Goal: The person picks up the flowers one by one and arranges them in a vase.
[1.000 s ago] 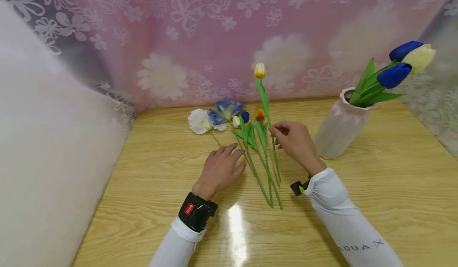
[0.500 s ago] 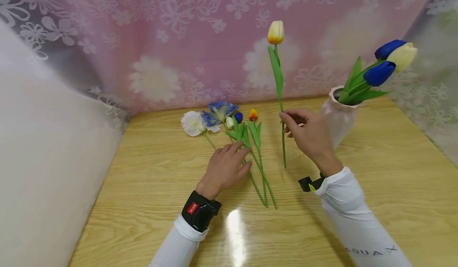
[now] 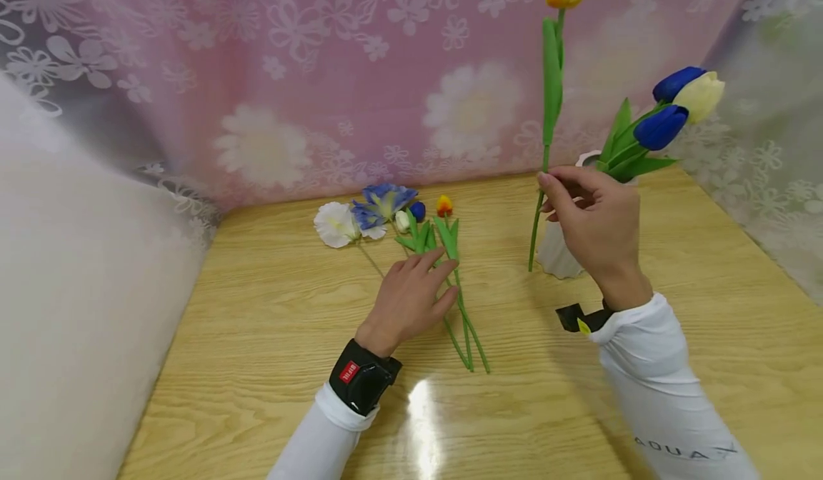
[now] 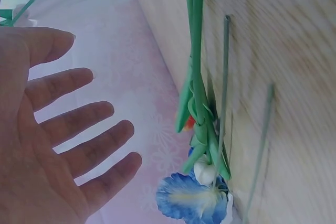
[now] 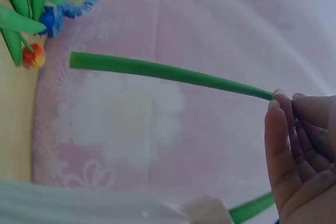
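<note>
My right hand [image 3: 601,226] pinches the green stem of a white-and-yellow tulip [image 3: 551,94] between thumb and fingertips. The flower stands nearly upright above the table, its bare stem end [image 5: 105,62] showing in the right wrist view. Behind that hand, partly hidden by it, is a pale fluted vase [image 3: 558,255] holding blue tulips [image 3: 661,128] and a cream tulip [image 3: 701,98]. My left hand [image 3: 408,298] hovers over the lying stems, fingers spread and holding nothing. Beyond it lie an orange-red tulip [image 3: 444,205], a small white tulip [image 3: 401,221] and a small blue tulip [image 3: 418,211].
A large blue ruffled flower [image 3: 384,205] and a white ruffled flower [image 3: 336,224] lie at the back of the wooden table [image 3: 257,366]. A pink floral curtain [image 3: 360,73] hangs behind the table, and a white surface [image 3: 64,287] rises at the left.
My right hand has lifted the white-and-yellow tulip off the table and carried it up and right, in front of the vase. The left hand stays over the remaining stems.
</note>
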A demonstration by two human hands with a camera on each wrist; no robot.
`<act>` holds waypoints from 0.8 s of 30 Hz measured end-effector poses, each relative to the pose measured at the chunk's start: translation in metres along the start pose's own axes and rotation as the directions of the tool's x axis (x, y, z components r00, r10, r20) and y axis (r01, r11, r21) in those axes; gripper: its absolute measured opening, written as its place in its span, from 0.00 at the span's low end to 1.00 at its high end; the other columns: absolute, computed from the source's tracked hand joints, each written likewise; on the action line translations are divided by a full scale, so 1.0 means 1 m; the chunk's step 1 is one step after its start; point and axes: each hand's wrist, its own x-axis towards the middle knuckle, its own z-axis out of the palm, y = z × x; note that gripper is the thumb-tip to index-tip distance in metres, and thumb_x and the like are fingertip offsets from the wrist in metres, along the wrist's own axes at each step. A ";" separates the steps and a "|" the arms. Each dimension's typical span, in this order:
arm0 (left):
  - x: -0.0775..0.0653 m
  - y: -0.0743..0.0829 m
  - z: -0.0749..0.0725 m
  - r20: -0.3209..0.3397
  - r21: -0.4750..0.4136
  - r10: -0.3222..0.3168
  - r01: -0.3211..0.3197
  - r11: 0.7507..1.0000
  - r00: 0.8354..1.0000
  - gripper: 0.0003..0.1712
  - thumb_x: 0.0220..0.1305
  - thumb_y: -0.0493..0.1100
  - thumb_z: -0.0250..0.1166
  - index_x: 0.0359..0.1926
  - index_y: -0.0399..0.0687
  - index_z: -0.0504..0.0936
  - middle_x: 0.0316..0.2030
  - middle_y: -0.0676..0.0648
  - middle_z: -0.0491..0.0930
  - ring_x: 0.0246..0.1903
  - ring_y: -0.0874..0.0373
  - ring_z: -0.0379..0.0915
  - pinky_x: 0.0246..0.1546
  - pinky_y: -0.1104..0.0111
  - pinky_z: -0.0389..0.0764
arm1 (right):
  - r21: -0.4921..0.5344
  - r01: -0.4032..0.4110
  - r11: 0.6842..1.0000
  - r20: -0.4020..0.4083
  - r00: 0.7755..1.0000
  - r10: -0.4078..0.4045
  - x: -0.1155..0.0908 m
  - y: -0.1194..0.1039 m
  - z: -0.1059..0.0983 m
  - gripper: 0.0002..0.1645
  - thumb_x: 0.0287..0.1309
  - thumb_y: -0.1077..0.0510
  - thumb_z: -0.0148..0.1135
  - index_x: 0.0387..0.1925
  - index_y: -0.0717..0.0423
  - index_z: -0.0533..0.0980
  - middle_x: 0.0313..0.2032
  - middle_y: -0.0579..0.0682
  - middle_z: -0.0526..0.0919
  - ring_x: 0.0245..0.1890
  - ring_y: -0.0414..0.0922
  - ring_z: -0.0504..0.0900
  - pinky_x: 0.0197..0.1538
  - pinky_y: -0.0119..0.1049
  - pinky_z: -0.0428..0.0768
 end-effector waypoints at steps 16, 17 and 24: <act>0.026 0.016 -0.011 -0.032 -0.022 0.060 -0.061 0.998 0.998 0.24 0.71 0.54 0.53 0.63 0.54 0.73 0.65 0.45 0.67 0.60 0.48 0.66 0.54 0.53 0.71 | 0.008 -0.056 0.998 -0.232 0.971 0.056 0.025 -0.002 -0.046 0.11 0.57 0.62 0.66 0.39 0.67 0.83 0.29 0.41 0.83 0.22 0.33 0.80 0.30 0.19 0.76; 0.027 0.017 -0.011 -0.027 -0.021 0.061 -0.061 0.998 0.998 0.24 0.71 0.54 0.53 0.63 0.54 0.73 0.65 0.45 0.67 0.60 0.49 0.66 0.54 0.53 0.71 | 0.020 -0.063 0.998 -0.251 0.966 0.066 0.027 -0.004 -0.048 0.11 0.57 0.62 0.66 0.39 0.66 0.83 0.28 0.41 0.83 0.22 0.33 0.80 0.30 0.19 0.76; 0.032 0.022 -0.011 -0.023 -0.003 0.075 -0.075 0.997 0.997 0.24 0.71 0.54 0.53 0.64 0.54 0.73 0.65 0.45 0.67 0.60 0.49 0.66 0.55 0.54 0.70 | 0.056 -0.044 0.997 -0.374 0.925 0.061 0.035 -0.009 -0.063 0.10 0.57 0.60 0.67 0.37 0.64 0.84 0.27 0.45 0.84 0.21 0.34 0.80 0.30 0.20 0.77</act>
